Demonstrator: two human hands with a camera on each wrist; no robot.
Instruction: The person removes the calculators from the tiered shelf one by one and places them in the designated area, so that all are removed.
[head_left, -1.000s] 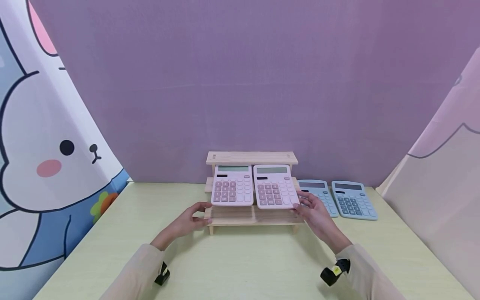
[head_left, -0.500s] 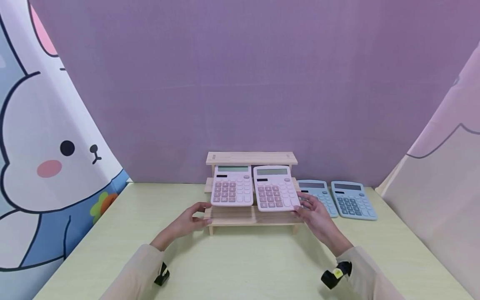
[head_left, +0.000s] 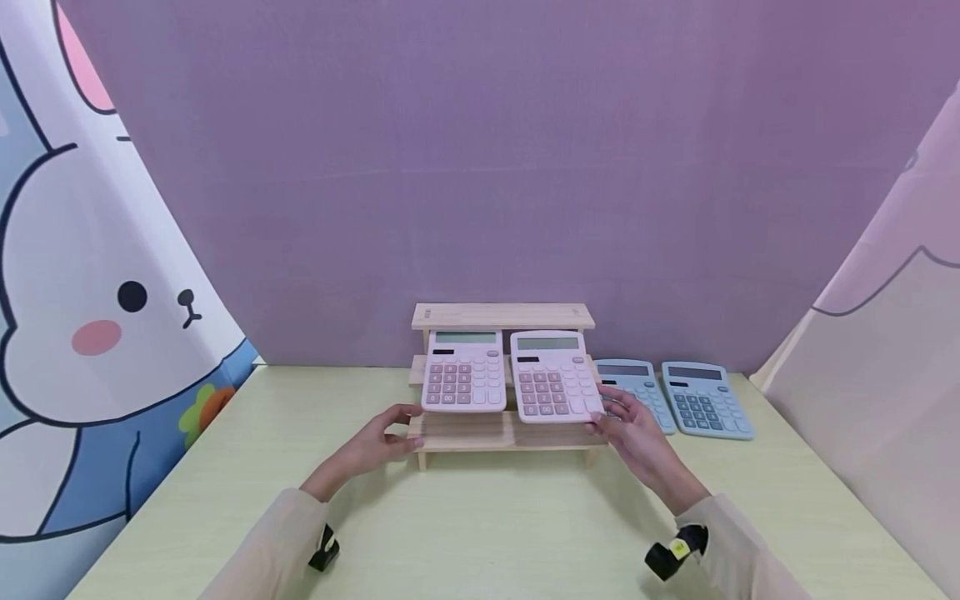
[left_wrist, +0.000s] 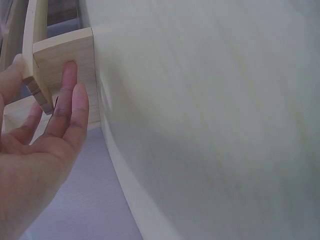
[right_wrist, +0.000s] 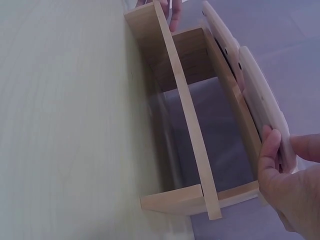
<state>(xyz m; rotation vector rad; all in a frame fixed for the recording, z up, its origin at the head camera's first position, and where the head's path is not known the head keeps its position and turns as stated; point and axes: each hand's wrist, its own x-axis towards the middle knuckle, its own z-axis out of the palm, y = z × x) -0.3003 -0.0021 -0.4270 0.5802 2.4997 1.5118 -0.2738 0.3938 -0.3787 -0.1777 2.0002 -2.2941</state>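
Observation:
A pale wooden three-step rack [head_left: 495,432] stands on the table, with two pink calculators leaning on its middle step. The left pink calculator [head_left: 465,372] sits beside the right pink calculator [head_left: 557,379], a narrow gap between them. My right hand [head_left: 637,433] pinches the lower right corner of the right one; the right wrist view shows the thumb on one face of the calculator [right_wrist: 262,100] and fingers on the other. My left hand [head_left: 375,442] holds the left end of the rack's lowest step, thumb on the board [left_wrist: 37,90] and fingers against the side panel.
Two blue calculators lie to the right of the rack: one [head_left: 645,396] partly hidden behind my right hand, the other [head_left: 707,400] farther right. A purple backdrop [head_left: 495,167] rises behind the table [head_left: 480,533]. Printed cloth [head_left: 90,275] hangs at the left.
The right pink calculator has shifted slightly down and then right in my right hand, widening the gap to the left one. My left hand and the rack have stayed put.

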